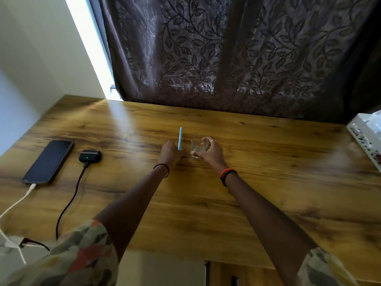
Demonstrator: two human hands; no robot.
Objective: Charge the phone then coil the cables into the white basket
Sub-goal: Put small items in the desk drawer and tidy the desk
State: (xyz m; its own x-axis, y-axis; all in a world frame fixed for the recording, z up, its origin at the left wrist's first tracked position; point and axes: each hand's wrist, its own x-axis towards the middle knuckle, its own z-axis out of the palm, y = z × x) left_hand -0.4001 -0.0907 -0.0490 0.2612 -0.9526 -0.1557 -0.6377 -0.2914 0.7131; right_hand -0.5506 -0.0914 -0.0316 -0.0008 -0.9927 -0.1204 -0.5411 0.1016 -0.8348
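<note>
Both arms reach straight out over the wooden table (268, 172). The left hand (170, 152) grips the near end of a thin blue object (180, 138), which stands on its edge. Just right of it, the right hand (208, 150) curls around a small clear glass (196, 148). The black phone (48, 162) lies flat at the left with a white cable (14, 205) plugged in. The white basket (362, 137) sits at the right edge.

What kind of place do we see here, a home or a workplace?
Most likely a room at home: a wooden desk stands against a dark leaf-patterned curtain with daylight beside it, and a black phone and an earbud case lie plugged in.
</note>
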